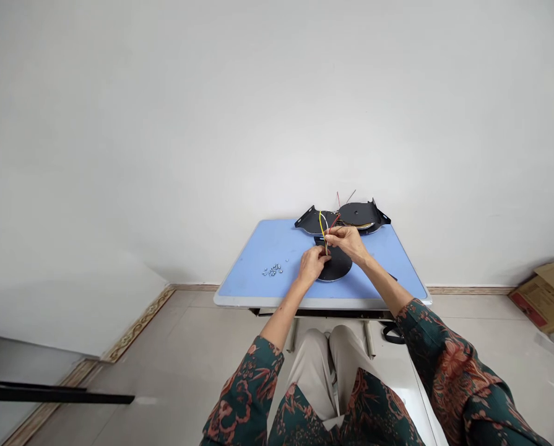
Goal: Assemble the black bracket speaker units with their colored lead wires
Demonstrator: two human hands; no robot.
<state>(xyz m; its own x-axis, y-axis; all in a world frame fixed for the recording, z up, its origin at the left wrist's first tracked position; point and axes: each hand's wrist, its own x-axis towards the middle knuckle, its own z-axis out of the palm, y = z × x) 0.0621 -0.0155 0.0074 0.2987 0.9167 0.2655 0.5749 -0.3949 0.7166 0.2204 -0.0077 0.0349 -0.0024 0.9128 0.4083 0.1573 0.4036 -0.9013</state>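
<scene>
A round black plate (pixel 338 266) lies flat on the blue table, close in front of me. Over its left side my left hand (pixel 312 262) pinches the lower part of a bundle of thin wires. My right hand (pixel 346 241) grips the same wires (pixel 322 224) higher up, thumb and forefinger pressed together. Yellow, white and red strands loop up above the fingers. Where the wires meet the plate is hidden by my fingers. Behind my hands sit two more black plates with angled brackets, a left one (pixel 310 219) and a right one (pixel 358 214).
Several small shiny screws or nuts (pixel 273 271) lie loose on the blue tabletop (pixel 253 248), left of my left hand. A pale wall (pixel 277 124) rises behind the table. An open cardboard box (pixel 548 297) stands on the floor at far right.
</scene>
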